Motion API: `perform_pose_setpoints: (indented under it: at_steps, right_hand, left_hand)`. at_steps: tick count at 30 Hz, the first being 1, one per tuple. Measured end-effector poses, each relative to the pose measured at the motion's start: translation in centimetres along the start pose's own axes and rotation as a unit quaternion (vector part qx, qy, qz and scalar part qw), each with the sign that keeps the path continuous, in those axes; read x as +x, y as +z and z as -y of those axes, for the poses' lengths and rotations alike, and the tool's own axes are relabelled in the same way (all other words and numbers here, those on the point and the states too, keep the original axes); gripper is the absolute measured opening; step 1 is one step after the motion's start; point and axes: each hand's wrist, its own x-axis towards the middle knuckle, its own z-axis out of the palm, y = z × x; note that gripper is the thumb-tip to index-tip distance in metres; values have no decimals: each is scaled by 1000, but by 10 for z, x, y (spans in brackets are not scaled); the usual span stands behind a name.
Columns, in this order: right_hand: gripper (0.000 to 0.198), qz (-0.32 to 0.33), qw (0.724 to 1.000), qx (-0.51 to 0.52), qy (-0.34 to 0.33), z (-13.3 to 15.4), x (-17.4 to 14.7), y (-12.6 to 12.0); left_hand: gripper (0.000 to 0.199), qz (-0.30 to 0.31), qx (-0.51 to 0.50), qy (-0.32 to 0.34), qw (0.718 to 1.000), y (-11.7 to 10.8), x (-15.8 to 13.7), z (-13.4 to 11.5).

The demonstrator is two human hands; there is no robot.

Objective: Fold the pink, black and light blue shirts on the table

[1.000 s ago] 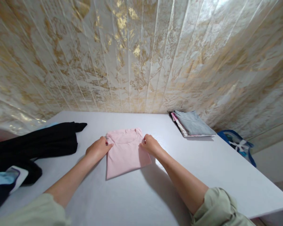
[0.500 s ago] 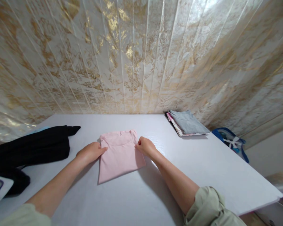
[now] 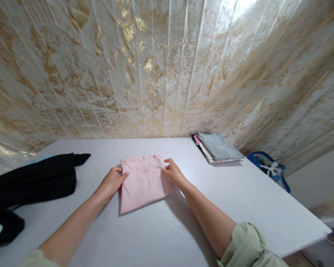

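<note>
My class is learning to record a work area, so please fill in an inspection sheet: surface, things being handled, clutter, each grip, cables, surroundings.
Surface: white table, smooth, with light reflections.
Things handled: pink garment, folded, lying on the table, neckline at its far edge.
Clutter: black garment at left, loosely heaped; folded stack at far right, grey on top.
Left grip: bare hand, thumb over the pink garment's left edge; hold unclear.
Right grip: bare hand at its right edge, index finger and thumb apart.
Cables: nothing seen.
Surroundings: gold-patterned curtain behind; blue-edged bag beyond the right edge.
</note>
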Motion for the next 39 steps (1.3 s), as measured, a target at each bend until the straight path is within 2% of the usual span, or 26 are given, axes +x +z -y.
perform_pose_setpoints:
  at_steps: [3,6,10,14,15,17,20,25,28,31,33,35,39]
  right_hand:
    - [64,13,999,20,-21,-3,1,-3]
    - [75,48,997,32,-59,3,-3,-6]
    - [50,55,988,18,-142,18,-8,-4]
    - [27,54,981,-3,-187,36,-18,-4]
    - [25,52,981,-5,-189,41,-21,-5]
    - [35,45,982,-10,-182,50,-29,-9]
    - [44,33,986,-40,-161,56,-35,-15]
    - [20,12,987,-92,-131,52,-33,-22]
    - [11,15,987,-113,-118,49,-31,-24]
    - [12,1,983,-150,-110,48,-28,-29]
    - [12,-10,980,-163,-113,47,-26,-40]
    - [13,-28,978,-169,-116,46,-23,-58]
    - [16,-81,965,-225,-110,37,-14,-125]
  left_hand:
    - [57,-9,-32,8,999,6,-3,5]
    - [64,-46,2,58,997,9,0,10]
    - [65,-73,14,136,988,18,1,-1]
    - [64,-48,-24,197,979,41,-5,-27]
    - [63,-31,-36,205,978,48,-7,-33]
    - [63,5,-65,205,977,63,-11,-41]
    - [63,47,-111,177,977,81,-13,-44]
    - [61,84,-180,161,967,92,-12,-40]
    - [58,72,-160,183,967,90,-12,-39]
    - [51,13,-104,220,970,86,-7,-35]
    - [47,-33,-48,245,968,83,-1,-27]
    - [44,-52,6,245,968,81,7,-18]
    - [42,-18,16,196,980,81,20,-2]
